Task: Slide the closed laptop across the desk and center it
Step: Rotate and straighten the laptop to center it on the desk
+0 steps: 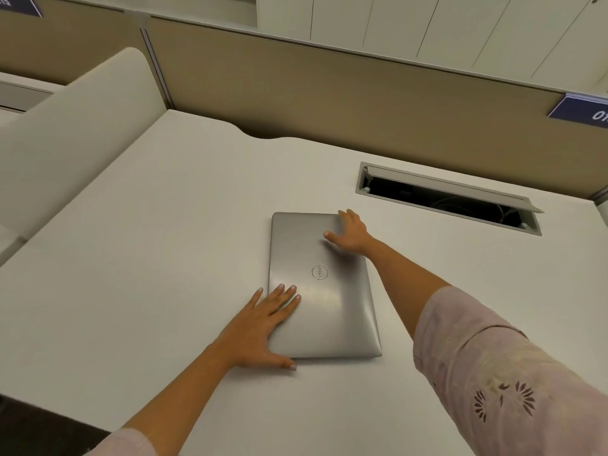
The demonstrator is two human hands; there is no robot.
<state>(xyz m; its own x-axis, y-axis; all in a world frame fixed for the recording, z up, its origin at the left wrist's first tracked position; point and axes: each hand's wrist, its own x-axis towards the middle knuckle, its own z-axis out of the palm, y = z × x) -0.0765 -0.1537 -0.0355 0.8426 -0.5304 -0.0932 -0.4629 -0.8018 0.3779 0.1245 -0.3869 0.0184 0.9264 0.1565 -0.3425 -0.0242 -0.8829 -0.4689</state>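
Note:
A closed silver laptop with a round logo on its lid lies flat on the white desk, its long side running away from me. My left hand rests spread on the near left corner, fingers on the lid and thumb along the near edge. My right hand presses on the far right corner with fingers spread over the edge. Both hands touch the laptop without lifting it.
An open cable hatch is cut into the desk at the far right, just beyond the laptop. A beige partition wall runs along the back. A white curved divider borders the left side. The desk's near edge drops off at bottom left.

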